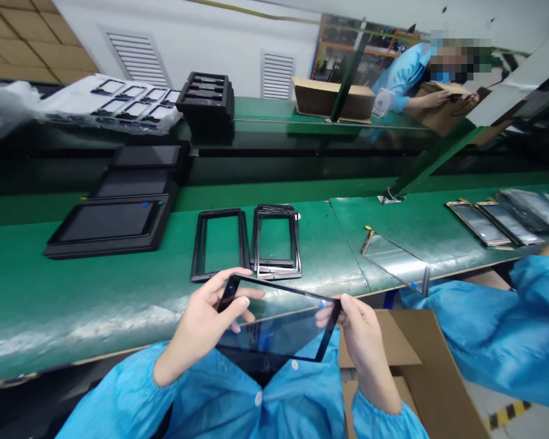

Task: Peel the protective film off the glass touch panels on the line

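Note:
A clear glass touch panel with a black border [274,285] is held up between my two hands, tilted, in front of the bench edge. My left hand [210,308] is closed on its left end, thumb on the near face and fingers behind. At the right end my right hand [359,326] pinches the border, with some fingers seen through the glass. A small blue tab [322,304] shows near the panel's upper right corner. Just beyond the panel lie a black rectangular frame [196,247] and a loose stack of similar frames [297,244].
Black trays with dark screens [105,222] lie at left. Another glass panel [393,256] overhangs the bench edge at right, near a co-worker's blue sleeve [535,286] and several panels [478,222]. A green post [432,155] slants over the bench. An opened cardboard box [439,378] stands below.

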`<state>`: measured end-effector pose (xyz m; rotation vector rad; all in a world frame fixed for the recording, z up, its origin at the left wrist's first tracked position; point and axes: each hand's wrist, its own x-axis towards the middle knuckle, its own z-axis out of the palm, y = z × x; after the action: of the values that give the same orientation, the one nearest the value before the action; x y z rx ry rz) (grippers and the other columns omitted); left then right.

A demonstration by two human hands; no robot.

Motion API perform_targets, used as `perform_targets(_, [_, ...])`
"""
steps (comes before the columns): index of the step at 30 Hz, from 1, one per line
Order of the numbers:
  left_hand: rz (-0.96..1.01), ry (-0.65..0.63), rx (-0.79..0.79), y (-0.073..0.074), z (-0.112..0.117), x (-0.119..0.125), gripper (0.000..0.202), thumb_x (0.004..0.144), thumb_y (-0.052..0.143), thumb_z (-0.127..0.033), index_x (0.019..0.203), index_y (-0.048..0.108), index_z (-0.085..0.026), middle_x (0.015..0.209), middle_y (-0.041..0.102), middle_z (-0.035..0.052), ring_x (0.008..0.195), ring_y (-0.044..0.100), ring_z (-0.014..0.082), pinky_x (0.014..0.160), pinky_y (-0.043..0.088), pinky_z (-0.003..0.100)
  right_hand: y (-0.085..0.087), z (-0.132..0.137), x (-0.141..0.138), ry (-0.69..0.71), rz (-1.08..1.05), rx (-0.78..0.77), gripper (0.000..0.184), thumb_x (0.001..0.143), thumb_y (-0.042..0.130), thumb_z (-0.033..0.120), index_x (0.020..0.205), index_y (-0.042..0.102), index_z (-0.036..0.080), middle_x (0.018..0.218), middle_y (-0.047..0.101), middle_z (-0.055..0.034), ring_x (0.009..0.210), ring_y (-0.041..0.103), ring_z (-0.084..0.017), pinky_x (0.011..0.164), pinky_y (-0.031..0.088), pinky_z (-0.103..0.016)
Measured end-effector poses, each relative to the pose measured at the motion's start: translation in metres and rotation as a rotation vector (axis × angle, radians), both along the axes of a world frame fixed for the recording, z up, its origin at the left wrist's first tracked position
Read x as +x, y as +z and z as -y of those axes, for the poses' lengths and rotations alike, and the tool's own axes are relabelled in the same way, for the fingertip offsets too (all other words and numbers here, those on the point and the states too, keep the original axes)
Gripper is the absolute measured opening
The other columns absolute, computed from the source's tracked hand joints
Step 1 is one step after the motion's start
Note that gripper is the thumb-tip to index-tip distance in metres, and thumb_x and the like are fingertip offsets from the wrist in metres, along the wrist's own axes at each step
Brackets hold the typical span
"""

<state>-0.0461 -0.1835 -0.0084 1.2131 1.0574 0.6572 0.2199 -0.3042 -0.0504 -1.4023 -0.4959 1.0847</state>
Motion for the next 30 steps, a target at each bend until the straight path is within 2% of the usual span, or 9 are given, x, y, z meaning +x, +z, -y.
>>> perform_targets(6, [0.042,0.022,0.008,-0.009,0.005,0.000,0.057,0.090,0.081,-0.048,0.133,0.054,-0.021,0.104,0.084,0.0141,0.063,0.078,0.0219,0.047,0.060,0.026,0.011,-0.005,-0.014,-0.068,0.235,0.068,0.053,0.096,0.071,0.061,0.065,0.077,0.019,0.060,0.077,-0.0060,0.057,0.074,-0.020,0.063,0.061,-0.028])
perform_targets(13, [0.073,0.043,0.000,-0.015,0.008,-0.004,0.058,0.090,0.082,-0.046,0.134,0.052,-0.022,0.102,0.085,0.0119,0.063,0.078,0.0221,0.046,0.060,0.025,0.013,-0.003,-0.021,-0.166,0.301,0.105,0.048,0.098,0.071,0.057,0.067,0.074,0.020,0.055,0.074,-0.0026,0.049,0.071,-0.018,0.056,0.059,-0.026])
perform_targets(18, [0.038,0.029,0.070,-0.020,0.003,-0.007,0.053,0.095,0.076,-0.048,0.134,0.053,-0.022,0.105,0.083,0.0126,0.061,0.077,0.0226,0.045,0.060,0.028,0.016,-0.001,-0.022,-0.085,0.156,0.152,0.040,0.095,0.074,0.056,0.109,0.080,0.019,0.068,0.082,-0.0063,0.060,0.080,-0.024,0.059,0.064,-0.030])
perform_targets(19, [0.014,0.012,0.137,-0.019,0.001,-0.008,0.049,0.097,0.073,-0.046,0.136,0.053,-0.023,0.114,0.081,0.0143,0.069,0.079,0.0243,0.050,0.063,0.030,0.018,-0.001,-0.024,-0.076,0.150,0.155,0.039,0.093,0.078,0.053,0.113,0.079,0.020,0.069,0.082,-0.0062,0.061,0.081,-0.025,0.061,0.066,-0.030])
perform_targets(21, [-0.090,-0.010,0.380,-0.016,-0.004,-0.008,0.049,0.100,0.067,-0.039,0.145,0.052,-0.026,0.141,0.071,0.0165,0.102,0.080,0.0303,0.077,0.068,0.040,0.023,0.001,-0.028,-0.073,0.183,0.151,0.033,0.090,0.082,0.047,0.110,0.079,0.021,0.070,0.083,-0.0061,0.062,0.082,-0.025,0.063,0.067,-0.030])
perform_targets(22, [-0.164,-0.035,0.542,-0.012,-0.007,-0.007,0.053,0.100,0.067,-0.035,0.150,0.051,-0.027,0.152,0.064,0.0155,0.122,0.073,0.0329,0.095,0.064,0.047,0.024,0.001,-0.031,-0.072,0.206,0.150,0.029,0.091,0.081,0.045,0.106,0.080,0.021,0.071,0.083,-0.0065,0.061,0.082,-0.024,0.063,0.067,-0.029])
perform_targets(24, [-0.315,-0.150,0.856,-0.004,-0.013,-0.003,0.057,0.098,0.068,-0.030,0.153,0.053,-0.029,0.158,0.060,0.0106,0.143,0.058,0.0344,0.123,0.041,0.058,0.026,0.002,-0.036,-0.063,0.251,0.146,0.026,0.093,0.079,0.044,0.104,0.080,0.021,0.075,0.084,-0.0073,0.060,0.082,-0.024,0.063,0.067,-0.029])
perform_targets(27, [-0.372,-0.395,1.109,0.008,-0.022,0.005,0.032,0.098,0.071,-0.027,0.130,0.073,-0.029,0.128,0.080,0.0020,0.128,0.068,0.0288,0.132,0.021,0.059,0.025,0.004,-0.041,-0.048,0.297,0.136,0.025,0.094,0.078,0.042,0.105,0.079,0.020,0.075,0.085,-0.0076,0.061,0.082,-0.024,0.064,0.068,-0.030])
perform_targets(30, [-0.316,-0.450,1.159,0.013,-0.026,0.010,0.016,0.102,0.068,-0.021,0.112,0.080,-0.026,0.102,0.085,-0.0018,0.103,0.077,0.0206,0.129,0.029,0.050,0.024,0.005,-0.042,-0.052,0.304,0.122,0.026,0.094,0.078,0.043,0.105,0.080,0.020,0.074,0.084,-0.0079,0.058,0.082,-0.024,0.061,0.068,-0.030])
